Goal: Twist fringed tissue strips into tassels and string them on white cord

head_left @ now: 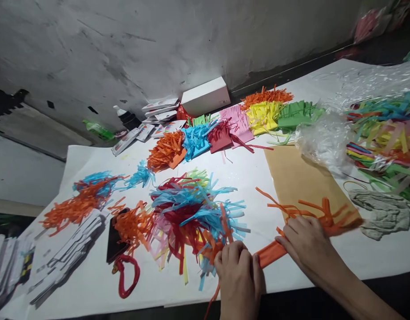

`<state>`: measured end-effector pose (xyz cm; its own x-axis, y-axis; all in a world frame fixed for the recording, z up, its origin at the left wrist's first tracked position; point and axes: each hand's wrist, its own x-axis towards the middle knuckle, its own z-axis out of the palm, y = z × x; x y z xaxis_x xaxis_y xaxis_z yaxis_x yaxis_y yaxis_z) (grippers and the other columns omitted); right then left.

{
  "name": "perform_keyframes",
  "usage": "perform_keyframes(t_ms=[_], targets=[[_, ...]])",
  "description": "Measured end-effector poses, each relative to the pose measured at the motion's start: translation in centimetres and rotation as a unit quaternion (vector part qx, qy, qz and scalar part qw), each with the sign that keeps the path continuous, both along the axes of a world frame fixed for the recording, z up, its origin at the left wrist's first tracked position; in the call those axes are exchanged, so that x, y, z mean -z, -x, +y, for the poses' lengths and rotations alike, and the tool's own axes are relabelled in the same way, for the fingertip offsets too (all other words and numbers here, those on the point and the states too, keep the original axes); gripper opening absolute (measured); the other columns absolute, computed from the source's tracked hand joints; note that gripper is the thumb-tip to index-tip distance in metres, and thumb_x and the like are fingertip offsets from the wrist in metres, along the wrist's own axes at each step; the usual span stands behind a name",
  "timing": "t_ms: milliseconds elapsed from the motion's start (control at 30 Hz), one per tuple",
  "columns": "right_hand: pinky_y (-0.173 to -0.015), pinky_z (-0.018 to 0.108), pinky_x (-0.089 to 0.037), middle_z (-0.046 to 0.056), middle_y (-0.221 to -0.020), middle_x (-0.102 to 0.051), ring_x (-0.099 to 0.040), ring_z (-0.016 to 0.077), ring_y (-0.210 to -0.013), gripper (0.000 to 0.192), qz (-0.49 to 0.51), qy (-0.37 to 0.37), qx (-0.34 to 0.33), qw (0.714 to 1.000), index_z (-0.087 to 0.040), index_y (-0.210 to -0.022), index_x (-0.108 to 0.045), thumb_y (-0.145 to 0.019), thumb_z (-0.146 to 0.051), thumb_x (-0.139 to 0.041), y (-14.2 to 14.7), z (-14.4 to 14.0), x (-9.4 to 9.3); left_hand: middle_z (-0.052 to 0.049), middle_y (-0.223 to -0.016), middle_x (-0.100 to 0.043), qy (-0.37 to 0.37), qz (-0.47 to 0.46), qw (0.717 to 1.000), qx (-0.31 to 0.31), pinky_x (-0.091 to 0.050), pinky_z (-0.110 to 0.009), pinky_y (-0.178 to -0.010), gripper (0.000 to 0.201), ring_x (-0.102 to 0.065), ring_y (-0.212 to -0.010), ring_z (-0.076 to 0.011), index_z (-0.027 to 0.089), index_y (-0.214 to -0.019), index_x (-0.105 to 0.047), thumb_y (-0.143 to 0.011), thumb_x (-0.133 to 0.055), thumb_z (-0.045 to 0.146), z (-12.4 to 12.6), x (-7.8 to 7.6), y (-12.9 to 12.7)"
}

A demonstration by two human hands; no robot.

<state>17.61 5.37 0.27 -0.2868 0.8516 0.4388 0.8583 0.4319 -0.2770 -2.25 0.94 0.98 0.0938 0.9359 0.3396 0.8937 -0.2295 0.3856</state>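
A folded strip of orange tissue paper [271, 254] with cut fringe at both ends stretches between my hands at the table's near edge. My left hand [237, 273] is closed on its left end, fingers curled down; loose orange fringe sticks out beyond the knuckles. Closed over the right part, my right hand [306, 240] has orange fringe [328, 215] spreading past its fingers over a brown paper sheet [294, 173]. The undersides of both hands are hidden. Close to my left hand lies a heap of blue, red and pink fringed paper [188, 204].
Stacked fringed bundles, among them yellow [264, 118], line the back. A white box [205, 95] stands against the wall. At left lie a white paper stack [66, 255], a black phone-like slab [114, 240] and a red cord loop [136, 280]. Clear plastic [328, 129] and grey cloth [386, 215] lie right.
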Motion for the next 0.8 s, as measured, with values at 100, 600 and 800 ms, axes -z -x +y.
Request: perform_keyframes(t_ms=[100, 600, 800], targets=[[-0.074, 0.041, -0.034, 0.003, -0.069, -0.055, -0.051, 0.0221, -0.07, 0.048, 0.008, 0.004, -0.003, 1.0, -0.02, -0.071, -0.056, -0.109, -0.036, -0.031, -0.2, 0.2, -0.1, -0.004, -0.091, -0.062, 0.0, 0.013, 1.0, -0.007, -0.035, -0.043, -0.085, 0.018, -0.055, -0.086, -0.0236, 0.021, -0.077, -0.056, -0.093, -0.052, 0.014, 0.2, 0.4, -0.1], [-0.099, 0.043, -0.033, 0.001, -0.08, -0.059, -0.054, 0.0184, -0.08, 0.026, 0.066, -0.017, -0.176, 0.982, -0.018, -0.085, -0.06, -0.101, -0.009, -0.043, 0.0, -2.4, 0.2, -0.004, -0.108, -0.072, -0.127, -0.032, 0.984, 0.122, -0.032, -0.048, -0.106, 0.012, -0.06, -0.108, -0.0244, 0.026, -0.093, -0.068, -0.096, -0.058, 0.019, 0.2, 0.4, 0.0], [-0.103, 0.044, -0.031, 0.001, -0.081, -0.061, -0.055, 0.0187, -0.08, 0.038, 0.043, 0.009, -0.184, 0.982, -0.02, -0.089, -0.063, -0.105, -0.01, -0.03, 0.2, -3.4, 0.0, 0.001, -0.082, -0.071, -0.089, -0.056, 0.982, 0.158, -0.034, -0.042, -0.099, 0.022, -0.061, -0.087, -0.0186, 0.022, -0.079, -0.063, -0.1, -0.056, 0.022, 0.5, 0.2, -0.1]])
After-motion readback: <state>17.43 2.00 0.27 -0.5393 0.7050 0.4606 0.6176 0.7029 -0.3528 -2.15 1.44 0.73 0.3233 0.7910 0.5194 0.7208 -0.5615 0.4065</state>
